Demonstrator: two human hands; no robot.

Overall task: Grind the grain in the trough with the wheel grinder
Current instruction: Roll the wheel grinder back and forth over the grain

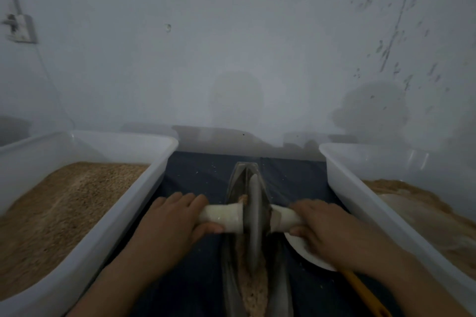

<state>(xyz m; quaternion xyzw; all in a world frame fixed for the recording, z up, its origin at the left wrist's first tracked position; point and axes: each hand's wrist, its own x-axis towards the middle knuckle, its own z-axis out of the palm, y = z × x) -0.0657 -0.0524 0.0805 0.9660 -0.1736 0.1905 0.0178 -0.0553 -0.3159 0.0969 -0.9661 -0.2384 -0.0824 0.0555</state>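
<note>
Grey wheel grinder (253,224) stood upright in the trough (231,260) on grain (253,288), mid-cloth (195,278), left hand (170,224) and right hand (327,231) each gripping a white handle (221,217).

Left hand (167,221) and right hand (327,229) grip the wheel grinder (253,216) in the grain-filled trough (231,265).

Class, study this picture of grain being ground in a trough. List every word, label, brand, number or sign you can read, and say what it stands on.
None: no readable text anywhere in the head view.
The wheel grinder, trough, left tub and right tub bear no visible lettering.
The wall fitting is too blurred to show any marking.
</note>
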